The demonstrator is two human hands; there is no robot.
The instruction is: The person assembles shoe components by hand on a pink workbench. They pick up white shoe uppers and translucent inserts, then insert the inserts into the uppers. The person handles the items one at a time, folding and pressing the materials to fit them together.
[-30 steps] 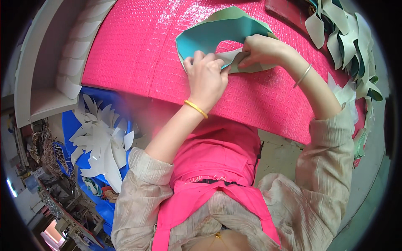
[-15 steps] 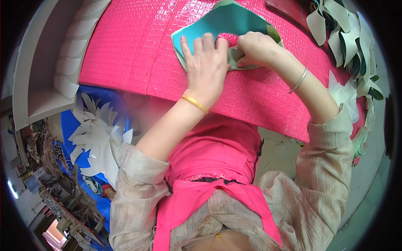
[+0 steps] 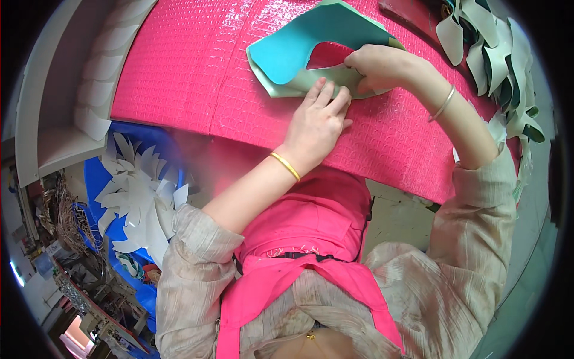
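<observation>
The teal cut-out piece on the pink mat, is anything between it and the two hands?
Nothing visible is. The left hand presses its fingers flat on the teal cut-out piece, and the right hand grips its right edge, all on the pink mat.

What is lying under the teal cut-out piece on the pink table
The teal piece lies on the pink textured mat, which shows through its curved notch. A pale green layer peeks out along its lower edge. The left hand and right hand cover the rest.
</observation>
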